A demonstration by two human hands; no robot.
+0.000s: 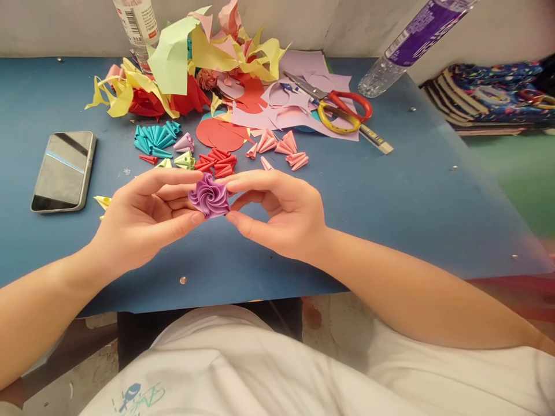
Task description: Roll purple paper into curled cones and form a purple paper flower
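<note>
A purple folded paper flower with a spiral centre is pinched between both hands above the blue table. My left hand grips its left side, thumb below and fingers above. On the opposite side, my right hand holds it by thumb and fingertips. Just behind the flower lie red paper cones, partly hidden by it. Near them are teal paper cones, pink paper cones, a light green cone cluster and a lilac cone cluster.
A phone lies at the left. Paper scraps heap at the back beside a clear bottle. Scissors and a ruler-like strip rest at right, near a purple-labelled bottle. The table edge is close to my body.
</note>
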